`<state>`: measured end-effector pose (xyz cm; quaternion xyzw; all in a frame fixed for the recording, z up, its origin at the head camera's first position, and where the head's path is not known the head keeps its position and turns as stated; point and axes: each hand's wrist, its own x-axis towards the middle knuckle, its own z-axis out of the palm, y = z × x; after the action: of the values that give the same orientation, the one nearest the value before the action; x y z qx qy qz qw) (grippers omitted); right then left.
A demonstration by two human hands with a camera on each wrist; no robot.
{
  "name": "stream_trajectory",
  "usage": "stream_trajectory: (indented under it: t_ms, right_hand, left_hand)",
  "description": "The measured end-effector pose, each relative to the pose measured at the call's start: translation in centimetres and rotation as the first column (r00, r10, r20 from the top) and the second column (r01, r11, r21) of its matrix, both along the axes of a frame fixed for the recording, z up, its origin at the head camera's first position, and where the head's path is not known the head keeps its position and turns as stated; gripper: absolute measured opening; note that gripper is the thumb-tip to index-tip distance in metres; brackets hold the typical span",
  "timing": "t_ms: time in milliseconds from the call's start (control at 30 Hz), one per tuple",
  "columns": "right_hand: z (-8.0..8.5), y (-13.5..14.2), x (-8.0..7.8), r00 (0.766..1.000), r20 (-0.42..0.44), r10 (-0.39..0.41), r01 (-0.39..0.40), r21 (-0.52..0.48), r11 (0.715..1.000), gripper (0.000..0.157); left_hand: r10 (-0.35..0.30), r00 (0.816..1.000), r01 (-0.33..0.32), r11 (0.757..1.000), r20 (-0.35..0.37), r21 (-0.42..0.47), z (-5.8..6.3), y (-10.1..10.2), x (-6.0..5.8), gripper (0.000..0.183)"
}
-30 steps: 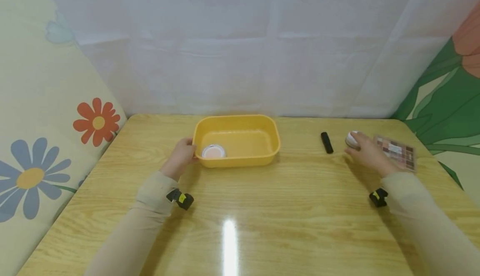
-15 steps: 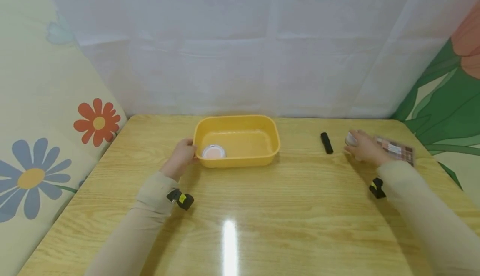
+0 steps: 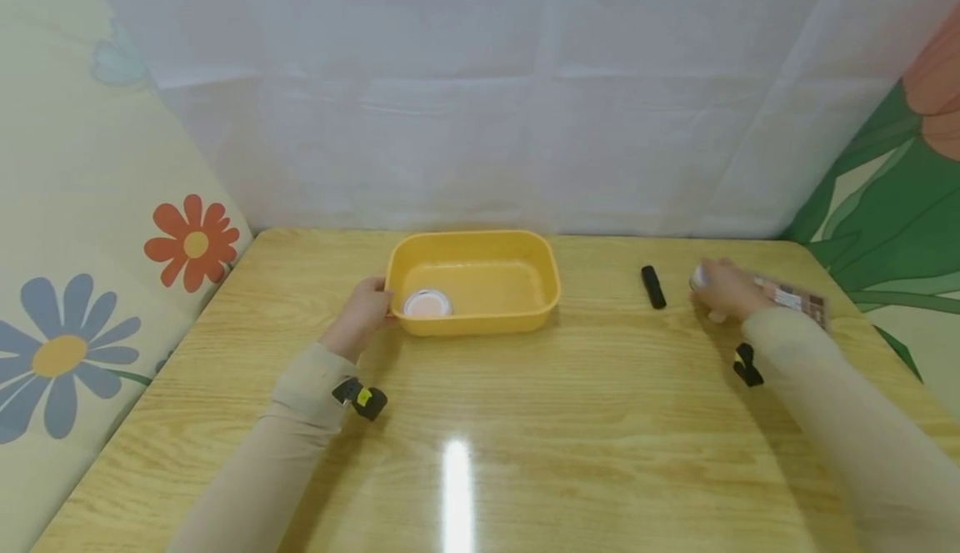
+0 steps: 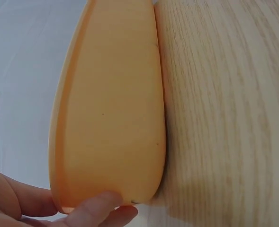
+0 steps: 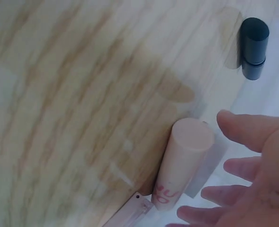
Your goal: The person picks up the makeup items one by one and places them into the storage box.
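A yellow plastic basin (image 3: 517,321) stands left of the table's middle. My left hand (image 3: 363,311) grips its left end, with the rim between thumb (image 4: 97,208) and fingers. A round white-rimmed compact (image 3: 427,304) lies in the basin's front left corner. My right hand (image 5: 267,175) is over the table's right side, fingers apart and fairly straight. Just beside its fingertips, a pale pink cylindrical tube (image 5: 184,156) with pink lettering shows in the right wrist view. In the head view, a small white item (image 3: 698,278) shows at that hand's left edge, partly covered.
A short black tube (image 3: 653,287) lies between the basin and my right hand. Beyond that hand sits an eyeshadow palette (image 3: 797,299), partly hidden by the arm. A white cloth (image 3: 480,119) hangs behind the wooden table (image 3: 570,419).
My right hand has moved slightly up and left in the head view, and a pale end now shows below it. The left hand and basin have stayed still.
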<state>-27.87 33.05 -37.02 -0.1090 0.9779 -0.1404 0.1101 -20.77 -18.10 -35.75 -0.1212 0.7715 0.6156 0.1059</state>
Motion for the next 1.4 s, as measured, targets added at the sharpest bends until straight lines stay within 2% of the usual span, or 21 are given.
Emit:
stream_trajectory:
  t_ms: [200, 400, 667, 1000, 1400]
  right_hand:
    - [-0.2, 0.3, -0.6, 0.998, 0.038, -0.04, 0.038, 0.038, 0.999, 0.057]
    - [0.2, 0.0, -0.5, 0.999, 0.039, -0.022, 0.022, 0.016, 1.0, 0.053]
    - [0.3, -0.1, -0.5, 0.998, 0.05, -0.046, 0.045, 0.019, 0.999, 0.06]
    - [-0.2, 0.5, -1.0, 0.999, -0.011, -0.032, 0.032, 0.009, 0.999, 0.061]
    - [0.9, 0.0, 0.8, 0.998, -0.027, -0.057, 0.055, -0.072, 0.996, 0.063]
  left_hand:
    - [-0.002, 1.0, 0.002, 1.0, 0.022, 0.009, 0.1, 0.0, 0.0, 0.045]
    - [-0.01, 1.0, 0.01, 1.0, 0.011, 0.025, 0.0, 0.0, 0.1, 0.047]
    - [-0.006, 1.0, 0.005, 1.0, 0.02, 0.025, 0.1, 0.1, -0.1, 0.047]
    - [-0.005, 1.0, 0.004, 1.0, 0.028, 0.023, 0.2, 0.1, -0.1, 0.046]
    - [-0.004, 1.0, 0.004, 0.999, 0.023, 0.034, 0.3, 0.0, 0.0, 0.047]
